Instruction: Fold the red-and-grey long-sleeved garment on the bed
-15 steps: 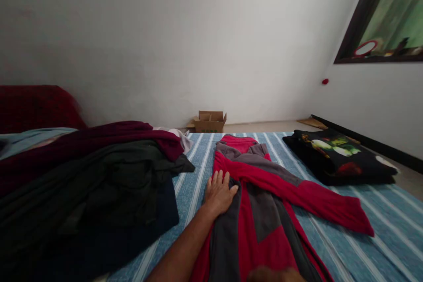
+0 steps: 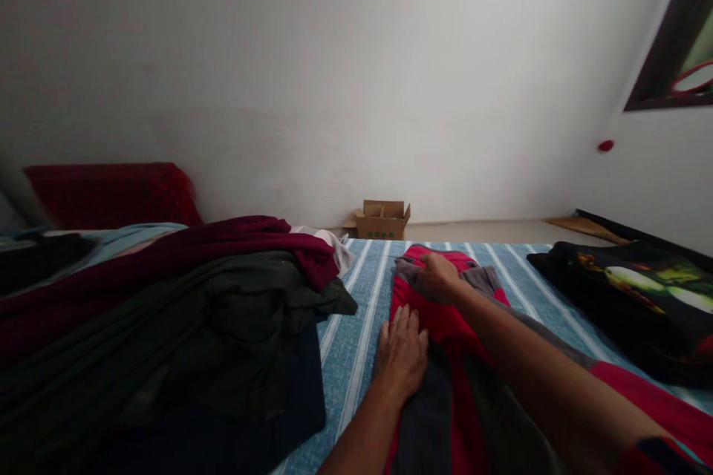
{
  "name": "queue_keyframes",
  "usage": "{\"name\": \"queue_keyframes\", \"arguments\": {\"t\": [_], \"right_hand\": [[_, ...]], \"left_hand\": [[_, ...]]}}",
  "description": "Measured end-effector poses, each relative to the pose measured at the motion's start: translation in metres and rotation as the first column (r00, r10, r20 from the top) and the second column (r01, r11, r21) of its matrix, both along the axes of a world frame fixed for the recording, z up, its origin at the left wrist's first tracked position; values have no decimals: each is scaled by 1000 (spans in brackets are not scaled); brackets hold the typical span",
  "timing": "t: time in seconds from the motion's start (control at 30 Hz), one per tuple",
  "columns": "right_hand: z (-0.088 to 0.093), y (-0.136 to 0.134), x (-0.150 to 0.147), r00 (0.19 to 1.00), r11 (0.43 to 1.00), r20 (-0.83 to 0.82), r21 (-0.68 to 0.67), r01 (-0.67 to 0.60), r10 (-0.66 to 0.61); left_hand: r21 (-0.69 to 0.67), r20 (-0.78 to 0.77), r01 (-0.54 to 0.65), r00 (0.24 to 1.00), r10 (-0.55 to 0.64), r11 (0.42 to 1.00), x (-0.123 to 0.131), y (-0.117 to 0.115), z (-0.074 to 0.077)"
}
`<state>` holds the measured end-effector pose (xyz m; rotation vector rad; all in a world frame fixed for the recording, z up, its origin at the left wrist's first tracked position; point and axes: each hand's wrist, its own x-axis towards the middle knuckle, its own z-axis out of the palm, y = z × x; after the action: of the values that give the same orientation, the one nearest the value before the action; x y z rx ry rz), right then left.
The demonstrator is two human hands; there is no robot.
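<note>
Toward five o'clock on the striped sheet, a red-and-grey garment is laid out, and two hands are set upon it. By the left hand, also at five, the garment's left side is pressed: palm down, fingers straight, nothing clutched. Up at four o'clock, the far end is met by the right hand; whether cloth is pinched there cannot be told (the fingertips are largely hidden). For tidy work, it is judged, even pressure is wanted from the left palm, so that the layers are not dragged while the far end is straightened. Creases are best swept outward, and the sleeve, spread toward four past the right forearm, should be kept from being snagged.

Outward now! At eight, dark green clothing is heaped, with maroon cloth draped behind it; between three and four, a black printed garment is stacked. Near the dial's centre, a cardboard box is seen beyond the sheet, backed by a pale wall reaching to twelve. At two, a dark window frame is caught.
</note>
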<state>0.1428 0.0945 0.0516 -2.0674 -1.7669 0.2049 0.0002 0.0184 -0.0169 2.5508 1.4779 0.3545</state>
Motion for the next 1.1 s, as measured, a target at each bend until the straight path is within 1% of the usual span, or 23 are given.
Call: {"name": "queue_keyframes", "arguments": {"t": [0.07,0.13,0.27,0.4,0.5,0.6,0.7,0.8,0.97,1.1], "right_hand": [[-10,21,0,1000,999,32,-32,1,0],[-19,37,0,998,998,65,-59,1,2],[-32,55,5,994,998,107,-52,26,-21],[-40,59,9,992,999,122,-35,25,-20],[-46,60,10,993,999,117,-42,28,-23],[-46,63,10,995,1000,98,-26,17,-14],[-43,69,8,997,1000,73,-13,-21,22],[-43,73,4,998,1000,49,-10,-29,29],[-51,79,-3,1000,999,7,36,-5,5],[-57,82,-2,1000,999,-26,46,-6,7]], "left_hand": [[-2,1,-8,1000,8,1000,-1,0,-2],[-6,-2,-20,1000,20,1000,-1,-1,-4],[-15,10,-32,999,32,999,1,-1,-7],[-9,23,-47,999,47,999,3,-1,-11],[-7,29,-55,998,55,998,4,-2,-11],[-23,22,-60,998,60,998,4,-3,-7],[-52,10,-57,998,58,997,5,-4,-3],[-49,5,-58,998,58,997,5,-5,-2],[-50,-11,-60,998,60,997,6,-4,-3],[-54,-6,-76,997,75,996,7,-5,-1]]}}
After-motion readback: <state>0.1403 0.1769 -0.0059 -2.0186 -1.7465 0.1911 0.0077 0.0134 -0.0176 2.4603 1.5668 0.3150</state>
